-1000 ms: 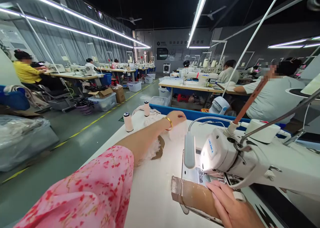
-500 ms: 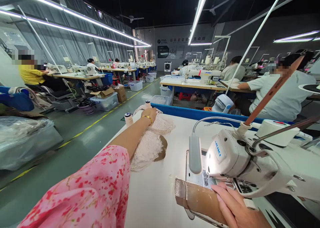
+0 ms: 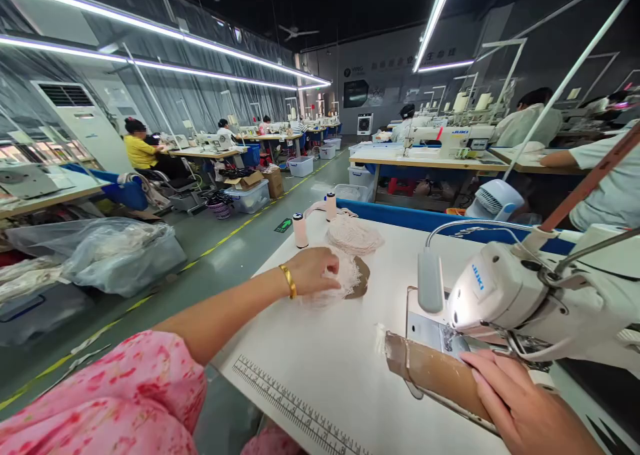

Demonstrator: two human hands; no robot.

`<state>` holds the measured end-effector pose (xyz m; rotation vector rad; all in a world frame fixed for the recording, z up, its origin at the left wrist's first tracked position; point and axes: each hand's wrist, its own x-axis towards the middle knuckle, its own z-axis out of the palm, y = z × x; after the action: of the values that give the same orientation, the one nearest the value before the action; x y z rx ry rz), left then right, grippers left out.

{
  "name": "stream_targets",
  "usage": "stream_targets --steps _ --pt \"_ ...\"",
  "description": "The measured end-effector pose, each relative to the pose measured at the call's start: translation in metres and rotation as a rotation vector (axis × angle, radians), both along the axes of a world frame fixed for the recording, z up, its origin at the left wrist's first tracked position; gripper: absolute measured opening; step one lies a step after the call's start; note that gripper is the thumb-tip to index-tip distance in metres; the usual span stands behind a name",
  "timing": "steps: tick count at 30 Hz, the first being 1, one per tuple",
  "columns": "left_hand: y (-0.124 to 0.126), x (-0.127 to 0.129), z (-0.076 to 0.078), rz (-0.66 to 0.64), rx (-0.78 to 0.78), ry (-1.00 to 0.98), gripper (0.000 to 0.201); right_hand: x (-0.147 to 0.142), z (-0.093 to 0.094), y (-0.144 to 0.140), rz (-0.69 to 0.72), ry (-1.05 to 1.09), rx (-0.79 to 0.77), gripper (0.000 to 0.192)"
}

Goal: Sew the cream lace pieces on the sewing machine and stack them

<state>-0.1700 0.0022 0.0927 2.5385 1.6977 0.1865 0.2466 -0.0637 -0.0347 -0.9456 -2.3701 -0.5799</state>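
My left hand [image 3: 316, 270], with a gold bangle on the wrist, is closed on a pale pink lace piece [image 3: 345, 276] lying on the white sewing table [image 3: 345, 355]. A second heap of pink lace [image 3: 354, 236] sits farther back. My right hand [image 3: 520, 408] rests flat on a brown cardboard-like strip [image 3: 430, 370] in front of the white sewing machine [image 3: 505, 295], below its lit needle area. Whether the right hand grips the strip I cannot tell.
Two thread spools [image 3: 300, 230] stand at the table's far left corner. A printed ruler [image 3: 295, 408] runs along the near edge. A bagged bundle [image 3: 110, 252] lies on the floor to the left. Other people sit at sewing tables [image 3: 430, 162] beyond.
My left hand has drawn back from the far lace heap toward me and now holds the nearer lace piece. The view has swung left. My right hand stays on the brown strip.
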Motion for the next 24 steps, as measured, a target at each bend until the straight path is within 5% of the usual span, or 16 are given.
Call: stream_targets --steps 6,13,16,19,21,24 --pt "-0.034 -0.005 -0.031 -0.033 -0.114 -0.056 0.013 -0.004 -0.010 -0.001 -0.060 0.108 -0.078 0.037" --pt "-0.027 -0.006 -0.016 0.044 -0.170 -0.252 0.011 0.003 -0.012 0.005 -0.005 0.155 -0.167 0.028" --pt "-0.040 0.019 -0.003 0.039 -0.203 -0.357 0.008 0.002 -0.012 0.004 -0.006 0.148 -0.194 0.029" --pt "-0.063 0.062 0.006 -0.133 -0.318 -0.472 0.011 -0.002 -0.004 -0.003 -0.032 0.160 -0.300 0.031" --pt "-0.074 0.086 0.007 -0.306 -0.474 -0.628 0.017 -0.007 0.007 -0.009 -0.088 0.205 -0.430 0.032" --pt "-0.073 0.105 -0.002 -0.279 -0.443 -0.652 0.020 -0.015 0.025 -0.016 -0.111 0.338 -0.571 0.035"
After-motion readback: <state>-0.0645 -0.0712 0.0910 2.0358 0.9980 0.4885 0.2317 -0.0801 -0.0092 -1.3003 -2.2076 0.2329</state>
